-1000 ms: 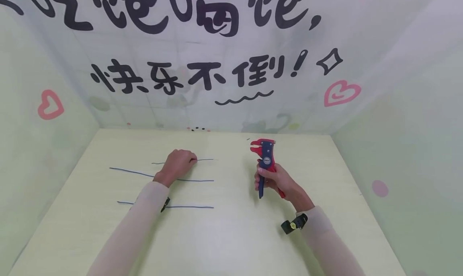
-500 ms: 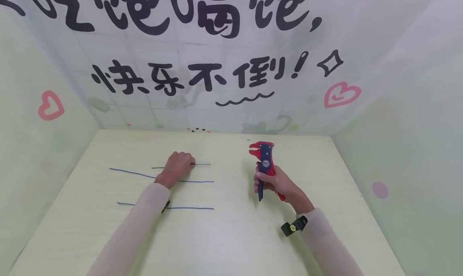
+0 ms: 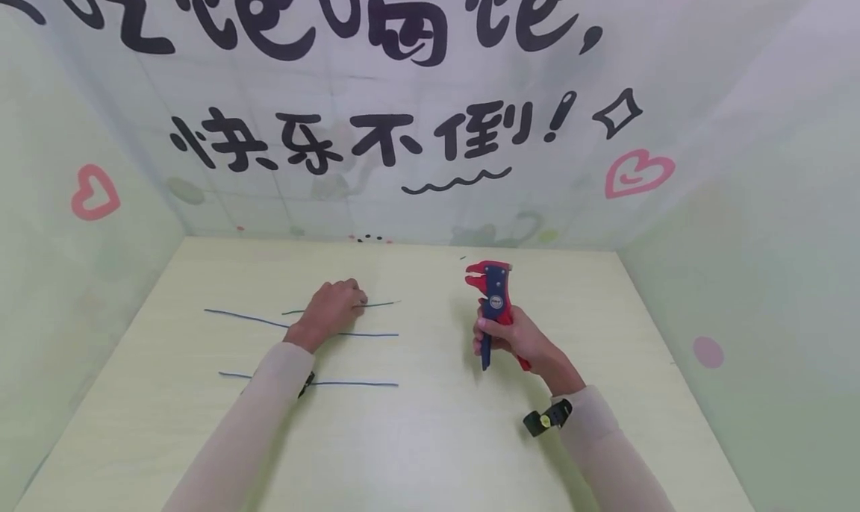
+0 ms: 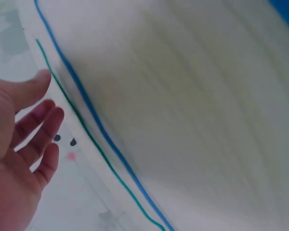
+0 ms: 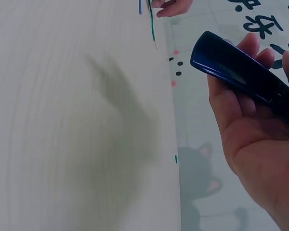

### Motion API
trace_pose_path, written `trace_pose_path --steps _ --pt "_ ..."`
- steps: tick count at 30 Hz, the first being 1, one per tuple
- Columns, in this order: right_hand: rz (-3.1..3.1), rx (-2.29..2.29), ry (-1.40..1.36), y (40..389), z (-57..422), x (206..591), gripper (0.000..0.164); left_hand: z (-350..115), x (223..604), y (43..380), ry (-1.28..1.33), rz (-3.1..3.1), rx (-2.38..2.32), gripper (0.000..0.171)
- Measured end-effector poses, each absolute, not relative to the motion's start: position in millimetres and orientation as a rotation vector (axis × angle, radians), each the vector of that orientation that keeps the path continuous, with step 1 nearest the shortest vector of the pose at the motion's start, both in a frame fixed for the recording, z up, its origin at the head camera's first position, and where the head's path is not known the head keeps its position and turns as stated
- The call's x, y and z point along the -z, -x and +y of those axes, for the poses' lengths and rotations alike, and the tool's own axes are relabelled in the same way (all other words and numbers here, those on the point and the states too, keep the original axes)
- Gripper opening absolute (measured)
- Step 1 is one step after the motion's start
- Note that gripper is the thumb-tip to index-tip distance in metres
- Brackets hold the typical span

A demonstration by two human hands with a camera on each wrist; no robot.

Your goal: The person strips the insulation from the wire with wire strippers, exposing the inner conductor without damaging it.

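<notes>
A green wire (image 3: pixel 379 304) lies farthest back on the table, its right end bare. My left hand (image 3: pixel 334 308) is over its middle. In the left wrist view the thumb tip is right at the green wire (image 4: pixel 106 159), while the other fingers bend loosely, apart from the thumb. A blue wire (image 3: pixel 369 335) runs just nearer, partly under that wrist; another blue wire (image 3: pixel 356 384) lies closer still, partly hidden by the sleeve. My right hand (image 3: pixel 508 334) grips a red and blue wire stripper (image 3: pixel 496 288) by its handles, its notched red jaws pointing left.
A short green scrap (image 5: pixel 176 159) lies at the table's back edge, beyond the wire stripper. Printed walls enclose the pale table (image 3: pixel 430 452) at the back and both sides. Each wrist wears a black strap; the right one (image 3: pixel 547 417) shows plainly.
The left fingers have loosened from their pinch on the green wire. That wire has come slightly nearer, its bare end angled up and right. The right hand holds the wire stripper almost still.
</notes>
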State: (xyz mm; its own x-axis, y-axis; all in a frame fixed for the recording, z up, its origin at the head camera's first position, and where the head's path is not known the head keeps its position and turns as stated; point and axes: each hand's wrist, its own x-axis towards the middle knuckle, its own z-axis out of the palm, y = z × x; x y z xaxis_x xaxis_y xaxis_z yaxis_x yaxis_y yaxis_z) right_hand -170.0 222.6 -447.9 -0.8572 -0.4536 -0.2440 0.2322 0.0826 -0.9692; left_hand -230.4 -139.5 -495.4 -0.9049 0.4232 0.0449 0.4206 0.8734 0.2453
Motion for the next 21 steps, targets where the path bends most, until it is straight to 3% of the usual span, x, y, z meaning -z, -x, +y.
trace_pose_path --steps 9,21 --pt "1.882 1.834 0.205 171.1 221.1 450.7 0.037 -143.9 493.0 219.8 -0.75 2.9 -0.567 0.022" --pt "1.867 1.822 0.201 170.7 223.2 454.7 0.046 -158.5 488.6 203.3 -0.673 2.762 -0.682 0.023"
